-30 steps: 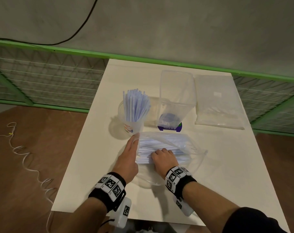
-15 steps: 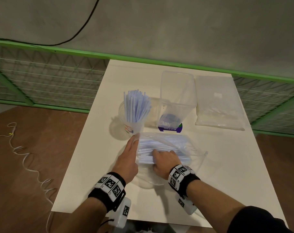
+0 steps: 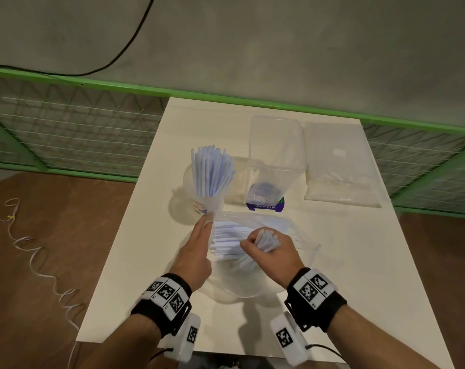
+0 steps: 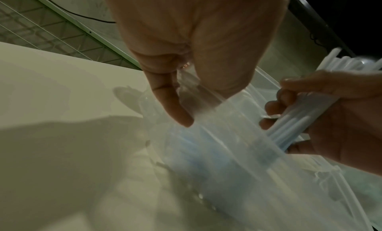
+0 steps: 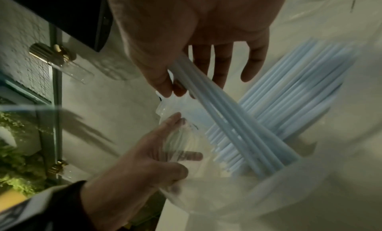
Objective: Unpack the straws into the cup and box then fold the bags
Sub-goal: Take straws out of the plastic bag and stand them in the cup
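Observation:
A clear plastic bag [image 3: 295, 235] lies open on the white table [image 3: 359, 275], with pale blue straws [image 3: 226, 239] inside. My left hand [image 3: 203, 227] holds the bag's left mouth edge, thumb and fingers pinching the plastic [image 4: 206, 94]. My right hand [image 3: 263, 243] grips a bundle of straws [image 5: 227, 120] and lifts its ends up while the lower ends stay in the bag. Behind stands a clear cup [image 3: 199, 206] filled with upright straws [image 3: 211, 174]. To its right a tall clear box [image 3: 276, 161] stands without straws in it.
A second sealed bag [image 3: 340, 171] lies flat at the back right of the table. A flat translucent piece [image 3: 236, 182] rests between cup and box. A green-framed mesh fence [image 3: 66, 129] runs behind the table, and a thin cord [image 3: 40, 262] trails on the brown floor at left.
My right hand, earlier flat on the straws inside the bag, has closed round a bundle and raised it. The left hand stayed at the bag's mouth.

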